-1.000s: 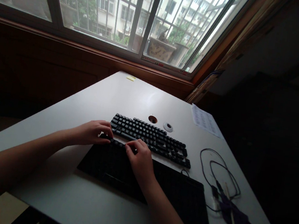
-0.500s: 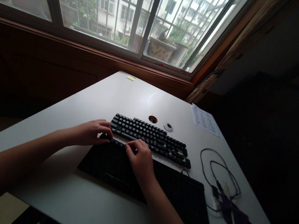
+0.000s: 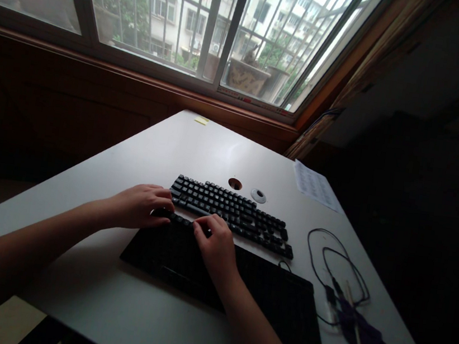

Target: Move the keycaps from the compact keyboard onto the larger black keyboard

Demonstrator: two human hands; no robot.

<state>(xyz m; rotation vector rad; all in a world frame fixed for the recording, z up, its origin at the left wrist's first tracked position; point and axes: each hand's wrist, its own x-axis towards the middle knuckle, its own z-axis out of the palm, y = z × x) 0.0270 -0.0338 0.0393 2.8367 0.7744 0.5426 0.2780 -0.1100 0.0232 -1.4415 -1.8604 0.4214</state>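
A black keyboard base (image 3: 272, 299) lies tilted across the white desk, its surface too dark to make out in detail. Along its far edge runs a short row of black keycaps (image 3: 181, 220). My left hand (image 3: 140, 206) curls round the row's left end, thumb and fingers bent at a keycap that is mostly hidden. Bent over the same row, my right hand (image 3: 218, 244) pinches at a keycap between thumb and forefinger; the fingers cover most of it. Just beyond both hands, many loose black keycaps (image 3: 244, 217) lie on the desk in keyboard order.
Behind the keycaps are a round cable hole (image 3: 235, 184) and its grey cover (image 3: 258, 195). Printed paper (image 3: 316, 184) lies at the right edge. A black cable (image 3: 350, 250) loops near a dark purple cloth (image 3: 368, 337). A yellow note (image 3: 201, 120) sits at the far corner.
My left hand has shifted very slightly right and down, its thumb a little lower over the row. My right hand stays in the same place.
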